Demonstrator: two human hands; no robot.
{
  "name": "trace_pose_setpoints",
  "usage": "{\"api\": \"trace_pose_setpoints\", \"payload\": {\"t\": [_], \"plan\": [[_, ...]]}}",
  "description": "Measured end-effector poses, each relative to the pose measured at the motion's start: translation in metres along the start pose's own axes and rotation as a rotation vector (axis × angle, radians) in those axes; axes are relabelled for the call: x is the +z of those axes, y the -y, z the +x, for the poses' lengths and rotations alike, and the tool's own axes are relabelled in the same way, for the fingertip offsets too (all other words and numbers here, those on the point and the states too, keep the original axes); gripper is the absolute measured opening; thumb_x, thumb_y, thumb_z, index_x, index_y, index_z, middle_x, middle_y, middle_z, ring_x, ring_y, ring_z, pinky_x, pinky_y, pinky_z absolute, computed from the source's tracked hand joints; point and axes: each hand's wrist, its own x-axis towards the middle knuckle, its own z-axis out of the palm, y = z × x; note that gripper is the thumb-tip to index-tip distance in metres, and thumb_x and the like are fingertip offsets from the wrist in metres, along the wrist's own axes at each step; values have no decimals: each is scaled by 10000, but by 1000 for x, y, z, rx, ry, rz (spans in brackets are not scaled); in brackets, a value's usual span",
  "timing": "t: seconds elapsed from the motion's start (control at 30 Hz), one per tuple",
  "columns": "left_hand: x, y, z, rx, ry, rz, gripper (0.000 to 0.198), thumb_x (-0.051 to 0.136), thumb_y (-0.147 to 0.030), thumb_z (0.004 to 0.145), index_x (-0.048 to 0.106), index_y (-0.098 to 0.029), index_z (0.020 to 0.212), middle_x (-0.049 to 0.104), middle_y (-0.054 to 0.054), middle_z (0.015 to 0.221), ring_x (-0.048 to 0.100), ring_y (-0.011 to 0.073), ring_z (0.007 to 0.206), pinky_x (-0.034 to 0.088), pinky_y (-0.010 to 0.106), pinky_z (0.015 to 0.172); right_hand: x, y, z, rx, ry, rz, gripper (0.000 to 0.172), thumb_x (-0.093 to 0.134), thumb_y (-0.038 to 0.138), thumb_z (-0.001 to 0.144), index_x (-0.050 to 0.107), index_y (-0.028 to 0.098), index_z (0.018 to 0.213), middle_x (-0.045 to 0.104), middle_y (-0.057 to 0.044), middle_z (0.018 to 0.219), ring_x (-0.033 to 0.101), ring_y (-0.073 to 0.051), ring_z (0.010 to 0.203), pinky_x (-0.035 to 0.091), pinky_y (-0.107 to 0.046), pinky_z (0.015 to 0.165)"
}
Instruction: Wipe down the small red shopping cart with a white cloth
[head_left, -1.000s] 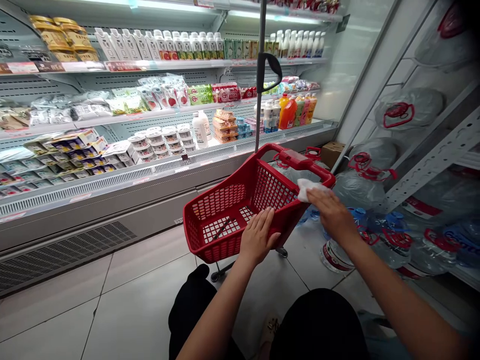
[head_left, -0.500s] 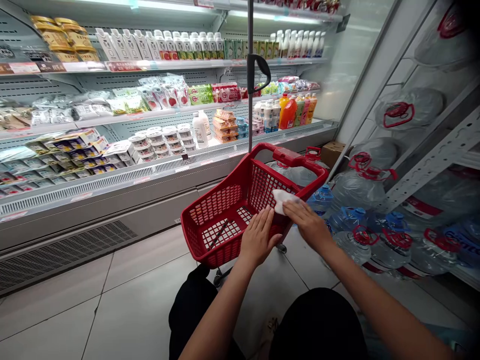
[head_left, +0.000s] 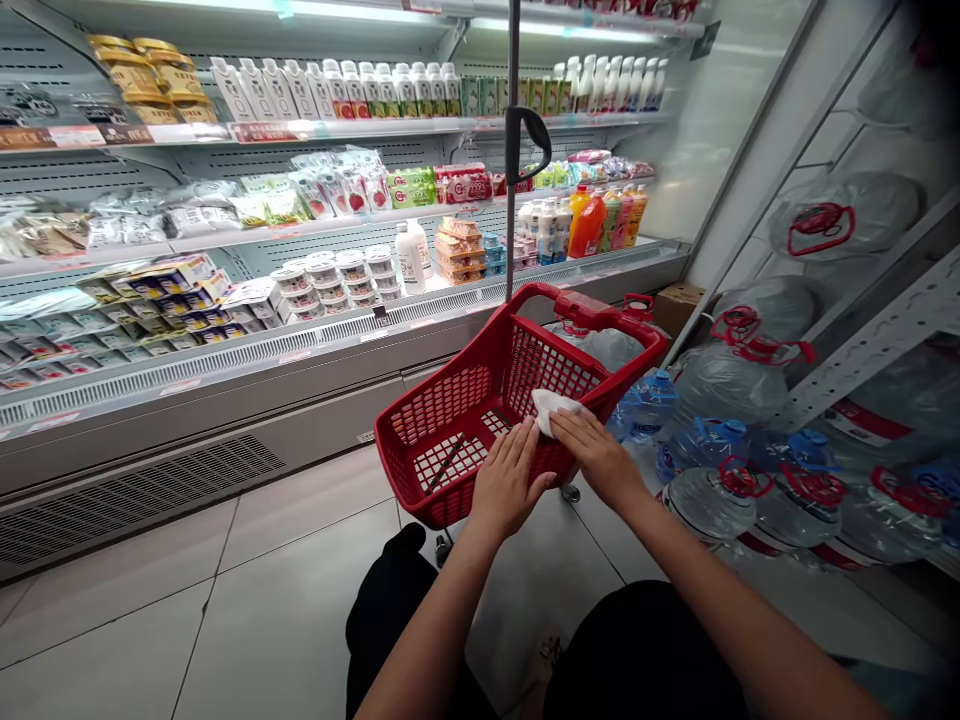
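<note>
Cloth (head_left: pixel 551 407) is swept back along the basket (head_left: pixel 439 400) rim under the flat-fingered right hand (head_left: pixel 598 457), that edge covered; the rim is gripped by the left hand (head_left: pixel 510 487).

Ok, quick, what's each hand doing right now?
Left hand: open, resting on the red basket's rim.
Right hand: holds a white cloth against that rim.

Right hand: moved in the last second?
Yes: right hand slid the white cloth along the basket rim, away from the handle toward the left hand.
</note>
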Motion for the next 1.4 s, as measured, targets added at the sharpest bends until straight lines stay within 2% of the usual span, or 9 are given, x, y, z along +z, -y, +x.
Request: {"api": "trace_pose_setpoints", "payload": {"t": [0.23, 0.33, 0.47, 0.53, 0.8, 0.93, 1.1, 1.17, 1.4], "plan": [[-15, 20, -26, -50, 54, 34, 753, 360, -606, 1061, 127, -234, 1672, 251, 54, 1715, 250, 229, 1580, 246, 463, 1297, -18, -69, -3, 137, -46, -73, 722, 313, -1, 945, 338, 237, 1625, 459, -58, 1611, 408, -219, 1502, 291, -506, 1278], [-10, 18, -24, -78, 45, 46, 790, 353, -628, 1053, 84, -223, 1676, 245, 62, 1716, 253, 235, 1579, 244, 469, 1296, -1, -46, 4, 174, -68, -34, 709, 312, 7, 943, 369, 228, 1614, 512, -61, 1574, 429, -214, 1489, 305, -487, 1273], [-4, 14, -17, -80, 23, 72, 828, 349, -637, 1048, 61, -181, 1676, 261, 88, 1709, 262, 242, 1576, 251, 461, 1293, 28, 15, 12, 49, 7, 60, 705, 337, 12, 929, 389, 211, 1603, 526, -70, 1561, 460, -201, 1468, 355, -456, 1250], [-5, 18, -20, -83, 17, 79, 815, 348, -609, 1057, 48, -170, 1675, 277, 93, 1704, 270, 233, 1573, 263, 446, 1289, 32, 26, 12, -14, 47, 86, 710, 351, 16, 928, 369, 211, 1611, 515, -61, 1570, 439, -201, 1482, 347, -469, 1255], [-21, 38, -52, -166, 11, 106, 777, 393, -599, 1049, 70, -278, 1679, 255, 54, 1713, 328, 267, 1550, 278, 499, 1271, 2, -47, 10, 132, -11, -2, 683, 320, 15, 949, 398, 217, 1597, 492, -63, 1587, 430, -221, 1489, 312, -508, 1267], [-14, 27, -47, -184, -9, 100, 866, 408, -666, 1016, 71, -223, 1680, 244, 92, 1714, 288, 282, 1565, 263, 515, 1274, 22, -6, 13, 147, -24, 61, 711, 328, -4, 911, 412, 184, 1591, 524, -94, 1559, 445, -224, 1479, 351, -500, 1249], [-10, 24, -42, -174, -18, 123, 862, 405, -635, 1029, 44, -198, 1679, 241, 114, 1711, 290, 278, 1565, 260, 519, 1273, 45, 55, 13, 4, 21, 178, 757, 349, -3, 911, 312, 219, 1634, 495, -52, 1584, 409, -194, 1500, 360, -477, 1254], [-13, 33, -48, -153, -8, 123, 828, 404, -591, 1045, 37, -205, 1679, 253, 97, 1709, 316, 261, 1555, 278, 486, 1271, 42, 45, 11, -20, 15, 174, 776, 338, -16, 910, 284, 236, 1643, 503, -41, 1579, 416, -185, 1495, 337, -481, 1267], [-23, 63, -82, -232, -37, 144, 751, 422, -482, 1065, 55, -258, 1680, 295, 70, 1697, 354, 256, 1538, 303, 475, 1260, 16, -42, 9, 135, -24, 60, 733, 304, 0, 948, 323, 263, 1631, 469, -38, 1605, 404, -198, 1503, 324, -490, 1271]]}}
